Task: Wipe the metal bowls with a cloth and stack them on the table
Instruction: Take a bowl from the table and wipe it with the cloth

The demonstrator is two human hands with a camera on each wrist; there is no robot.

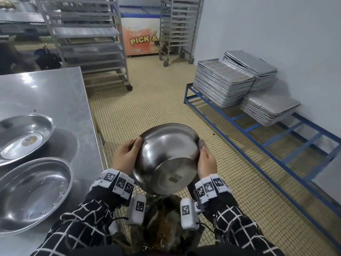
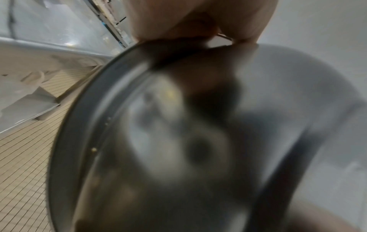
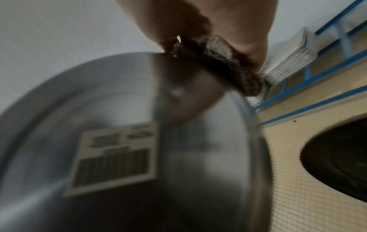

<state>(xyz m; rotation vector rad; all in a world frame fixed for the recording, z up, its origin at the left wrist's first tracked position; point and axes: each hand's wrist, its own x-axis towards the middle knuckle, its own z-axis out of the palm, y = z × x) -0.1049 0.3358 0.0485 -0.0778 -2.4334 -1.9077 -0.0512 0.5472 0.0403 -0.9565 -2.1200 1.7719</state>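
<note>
The label point(image 3: 115, 158) on the metal bowl point(image 1: 166, 157) is too blurred to read. Behind the bowl, the fingers of both hands are hidden, and most of the cloth point(image 3: 220, 62) too. Both wrist views are smeared.

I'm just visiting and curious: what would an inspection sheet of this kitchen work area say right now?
Surface: steel table on the person's left, shiny; one small dark speck on it.
Job's things: held bowl over the floor, its underside with a label toward the camera; two bowls rest side by side on the table, not stacked; the farther one has a yellowish patch inside. Cloth pinched against the held bowl's rim.
Clutter: nothing seen on the table besides the bowls.
Grippers: left hand grips the bowl's left rim; right hand grips the right rim with the cloth.
Cables: thin dark cords by the wrist cameras.
Surroundings: tiled floor, tray stacks on a blue frame, wheeled racks, chest freezer.
</note>
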